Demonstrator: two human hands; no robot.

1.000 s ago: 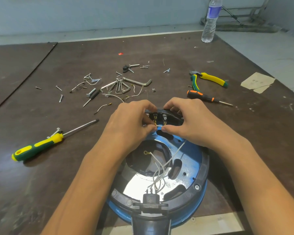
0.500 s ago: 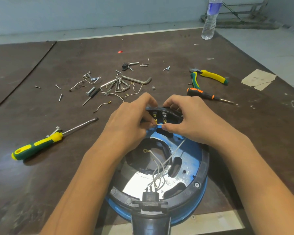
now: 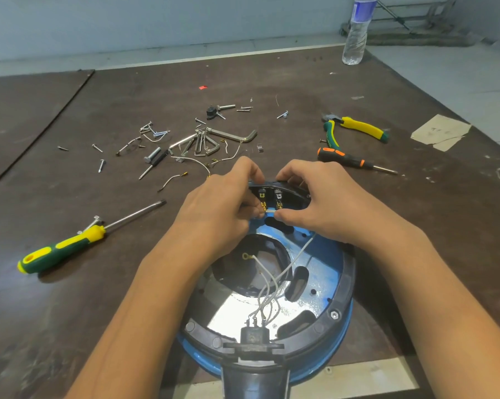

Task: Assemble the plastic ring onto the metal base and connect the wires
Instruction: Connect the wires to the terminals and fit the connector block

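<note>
Both hands meet at the far edge of the assembly: the left hand (image 3: 220,208) and right hand (image 3: 320,205) each have fingers curled, pinching the end of a white wire (image 3: 300,251) between thumb and fingertip right against the brass terminals (image 3: 277,204) of a black block set in the rim. That wire runs back under the right palm to a black connector (image 3: 253,335) at the near edge, where the other wires (image 3: 264,298) also gather; one of them ends free in a ring lug over the central opening. The black plastic ring (image 3: 342,298) sits around the blue metal base (image 3: 323,272), which lies on the dark counter (image 3: 415,226) just below the hands. To the left lies a yellow-green screwdriver (image 3: 70,246). Beyond the hands are scattered screws (image 3: 100,165) and hex keys (image 3: 231,135). To the right are pliers (image 3: 355,128) and an orange-black screwdriver (image 3: 346,159). A water bottle (image 3: 356,33) stands at the far edge
</note>
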